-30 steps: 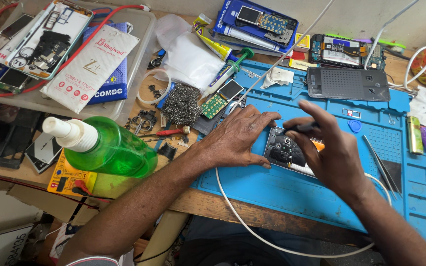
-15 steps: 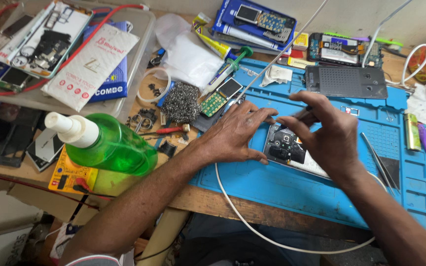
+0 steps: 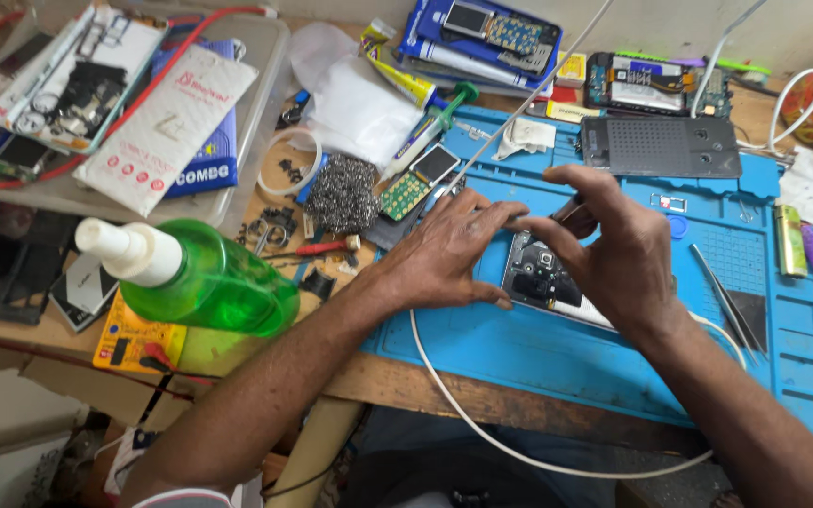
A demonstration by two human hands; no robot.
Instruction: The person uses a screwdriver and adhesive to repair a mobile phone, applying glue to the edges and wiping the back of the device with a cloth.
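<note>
On the blue silicone repair mat [image 3: 538, 348], just in front of the dark grey back cover [image 3: 661, 148], lies an opened smartphone [image 3: 543, 277] with its camera modules and boards bare. The left hand [image 3: 444, 254] rests flat on the mat against the phone's left edge, fingers [image 3: 505, 214] spread apart and pressing down, closed on nothing. The right hand [image 3: 613, 249] arches over the phone's upper end; its thumb and forefinger are pinched together there, apparently on a slim tool or small part, though what sits between them I cannot tell.

The phone looks light, stiff and flat, but fragile with its cover off: exposed lenses, thin flex cables and small connectors would likely take harm from pressure or a slip. The safest hold seems to be the outer frame edges, steadied from the side as the left hand does, keeping clear of the camera cluster and board. The mat should grip it well.

Compared with a second ago, the orange piece that showed under the right hand beside the phone is out of sight, and the right hand has risen from lying over the phone to a pinch at its top edge. The left hand has stayed at the left edge, with the green spray bottle [image 3: 204, 282] unmoved left of the mat.
</note>
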